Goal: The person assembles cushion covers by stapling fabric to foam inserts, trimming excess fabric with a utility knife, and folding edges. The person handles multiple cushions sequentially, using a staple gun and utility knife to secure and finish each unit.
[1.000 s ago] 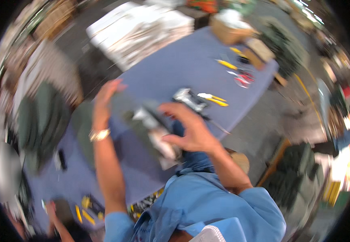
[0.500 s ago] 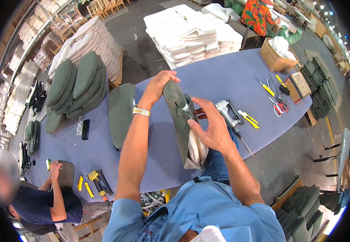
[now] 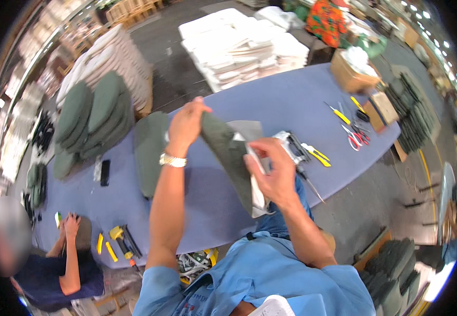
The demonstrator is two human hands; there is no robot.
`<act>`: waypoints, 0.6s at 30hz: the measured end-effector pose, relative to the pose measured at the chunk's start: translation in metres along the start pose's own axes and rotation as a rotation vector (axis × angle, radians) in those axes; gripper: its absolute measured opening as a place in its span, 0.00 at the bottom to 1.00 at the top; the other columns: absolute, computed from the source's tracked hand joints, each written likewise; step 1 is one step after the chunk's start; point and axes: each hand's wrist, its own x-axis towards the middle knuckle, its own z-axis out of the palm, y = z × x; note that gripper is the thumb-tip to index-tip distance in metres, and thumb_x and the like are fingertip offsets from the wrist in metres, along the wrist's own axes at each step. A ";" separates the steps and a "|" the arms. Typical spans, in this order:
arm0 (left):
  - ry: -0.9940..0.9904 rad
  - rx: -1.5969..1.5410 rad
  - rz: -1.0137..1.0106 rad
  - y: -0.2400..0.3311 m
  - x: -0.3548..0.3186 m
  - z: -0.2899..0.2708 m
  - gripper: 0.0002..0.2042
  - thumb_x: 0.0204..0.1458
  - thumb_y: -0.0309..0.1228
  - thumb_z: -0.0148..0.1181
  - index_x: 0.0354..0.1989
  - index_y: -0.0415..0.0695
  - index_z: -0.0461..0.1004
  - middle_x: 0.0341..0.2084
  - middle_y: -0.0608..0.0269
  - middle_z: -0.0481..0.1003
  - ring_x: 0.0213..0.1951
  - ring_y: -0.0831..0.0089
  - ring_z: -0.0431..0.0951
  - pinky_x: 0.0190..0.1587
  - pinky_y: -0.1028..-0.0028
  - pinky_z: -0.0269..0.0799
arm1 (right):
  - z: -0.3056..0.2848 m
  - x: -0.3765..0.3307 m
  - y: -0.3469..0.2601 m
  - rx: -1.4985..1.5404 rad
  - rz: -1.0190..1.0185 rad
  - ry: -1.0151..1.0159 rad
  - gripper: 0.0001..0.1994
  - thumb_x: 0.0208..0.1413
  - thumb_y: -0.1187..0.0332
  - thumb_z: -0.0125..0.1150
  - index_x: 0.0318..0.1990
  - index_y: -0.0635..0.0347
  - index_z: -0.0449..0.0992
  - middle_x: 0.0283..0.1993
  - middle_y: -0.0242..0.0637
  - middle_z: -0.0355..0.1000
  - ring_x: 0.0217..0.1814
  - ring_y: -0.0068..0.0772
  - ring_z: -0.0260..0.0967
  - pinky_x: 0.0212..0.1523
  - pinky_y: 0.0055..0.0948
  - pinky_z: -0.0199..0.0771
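Observation:
A dark green fabric-covered cushion (image 3: 226, 152) is held up on edge above the blue-covered table, tilted, with its pale inner side toward my right. My left hand (image 3: 187, 124) is closed over its far upper end. On the right side my right hand (image 3: 272, 171), slightly blurred, has thumb and fingers bent together at the cushion's pale open edge. A flat grey piece (image 3: 252, 128) shows behind the cushion. Just right of my right hand lies a staple gun (image 3: 293, 147), beside a yellow-handled cutter (image 3: 317, 154). Another green cushion (image 3: 149, 152) lies left of my left forearm.
Green cushions (image 3: 104, 100) are piled at the table's left, near a dark phone (image 3: 105, 173). At the right are red-handled scissors (image 3: 353, 139) and cardboard boxes (image 3: 352, 73). A co-worker (image 3: 54, 268) sits at the near left, by a yellow staple gun (image 3: 124, 239).
The cushion has turned, so more of its green face shows and the grey piece appears behind it. My right hand's fingers have drawn closer together at its edge. The whole view has shifted slightly.

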 end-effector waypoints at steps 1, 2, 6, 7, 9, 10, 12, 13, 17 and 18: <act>0.012 0.121 0.146 -0.018 -0.002 0.007 0.16 0.71 0.29 0.38 0.50 0.46 0.77 0.49 0.54 0.81 0.60 0.50 0.75 0.64 0.60 0.68 | -0.004 0.000 0.000 -0.045 0.036 -0.004 0.15 0.52 0.68 0.72 0.47 0.61 0.79 0.48 0.45 0.77 0.49 0.47 0.76 0.49 0.40 0.78; 0.146 0.167 0.397 -0.021 -0.003 0.007 0.15 0.68 0.31 0.42 0.46 0.48 0.80 0.53 0.56 0.80 0.55 0.49 0.78 0.56 0.59 0.74 | 0.002 -0.002 0.005 -0.073 -0.018 0.021 0.17 0.52 0.65 0.72 0.47 0.61 0.79 0.48 0.45 0.77 0.50 0.49 0.75 0.50 0.41 0.77; 0.114 0.091 0.414 -0.060 -0.030 -0.022 0.13 0.63 0.22 0.45 0.48 0.42 0.77 0.48 0.51 0.81 0.56 0.49 0.78 0.64 0.52 0.67 | 0.035 -0.003 0.007 -0.050 -0.035 -0.059 0.22 0.50 0.59 0.72 0.50 0.59 0.75 0.52 0.46 0.73 0.55 0.53 0.73 0.55 0.47 0.76; 0.097 -0.027 0.347 -0.088 -0.032 -0.025 0.18 0.72 0.32 0.38 0.48 0.38 0.78 0.47 0.49 0.82 0.58 0.51 0.77 0.65 0.54 0.65 | 0.045 -0.007 0.007 0.004 -0.056 -0.079 0.21 0.50 0.60 0.72 0.48 0.59 0.73 0.50 0.45 0.71 0.53 0.54 0.72 0.52 0.48 0.76; 0.052 -0.499 -0.249 -0.068 -0.032 -0.029 0.34 0.71 0.55 0.40 0.47 0.31 0.81 0.49 0.50 0.80 0.57 0.60 0.75 0.66 0.60 0.63 | 0.054 -0.016 0.013 0.122 -0.050 -0.132 0.21 0.52 0.62 0.72 0.48 0.58 0.69 0.50 0.45 0.68 0.51 0.54 0.72 0.49 0.49 0.75; 0.015 -0.572 -0.282 -0.068 -0.032 -0.031 0.36 0.68 0.60 0.43 0.53 0.32 0.79 0.55 0.52 0.77 0.58 0.61 0.73 0.67 0.62 0.61 | 0.050 -0.018 0.014 0.172 0.007 -0.180 0.21 0.53 0.62 0.71 0.50 0.58 0.69 0.52 0.45 0.68 0.51 0.54 0.72 0.50 0.48 0.75; 0.081 -0.730 -0.309 -0.060 -0.038 -0.014 0.36 0.68 0.60 0.43 0.55 0.33 0.77 0.59 0.52 0.75 0.61 0.61 0.72 0.68 0.62 0.60 | 0.043 -0.022 0.022 0.185 0.066 -0.171 0.23 0.55 0.61 0.69 0.54 0.58 0.68 0.55 0.46 0.67 0.53 0.54 0.72 0.52 0.46 0.75; 0.120 -0.809 -0.325 -0.060 -0.042 -0.010 0.36 0.68 0.60 0.43 0.57 0.34 0.77 0.61 0.52 0.73 0.62 0.61 0.71 0.68 0.62 0.59 | 0.039 -0.027 0.031 0.138 0.069 -0.112 0.25 0.55 0.60 0.69 0.56 0.58 0.68 0.56 0.47 0.67 0.54 0.54 0.71 0.54 0.46 0.74; 0.118 -1.068 -0.210 -0.070 -0.055 -0.006 0.35 0.69 0.59 0.39 0.63 0.37 0.72 0.70 0.57 0.64 0.69 0.63 0.64 0.72 0.59 0.56 | 0.019 -0.026 0.040 -0.056 0.084 -0.038 0.31 0.56 0.57 0.68 0.64 0.60 0.66 0.61 0.52 0.65 0.61 0.56 0.67 0.64 0.48 0.68; 0.088 -1.236 -0.178 -0.063 -0.056 0.000 0.34 0.70 0.58 0.38 0.64 0.38 0.70 0.72 0.60 0.60 0.72 0.63 0.59 0.74 0.57 0.52 | 0.014 -0.028 0.044 0.016 0.204 -0.222 0.38 0.62 0.44 0.61 0.71 0.59 0.60 0.70 0.54 0.59 0.71 0.56 0.59 0.70 0.50 0.62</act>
